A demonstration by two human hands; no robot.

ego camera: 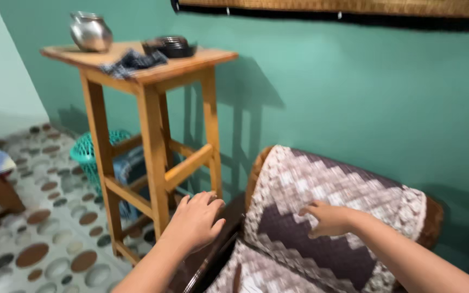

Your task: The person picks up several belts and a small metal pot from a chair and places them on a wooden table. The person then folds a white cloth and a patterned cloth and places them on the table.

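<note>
Right now, the biggest thing in front of you is the armchair in the lower right of the frame, its back and seat draped in a patterned chair cover of pale and dark zigzag blocks. Left of it, filling the upper left, stands a tall wooden table with a metal pot, a dark bowl and a crumpled checked cloth on top; a teal basket sits on the floor behind its legs.

Your right hand rests on the face of the cover at lower centre, fingers curled and pressing the fabric, pinching little if anything. Your left hand hovers by the chair's dark wooden arm, fingers half open, holding nothing.

You look to be smoothing or straightening the cover. I judge the next move calls for a firm pinch of cloth with both hands.
</note>
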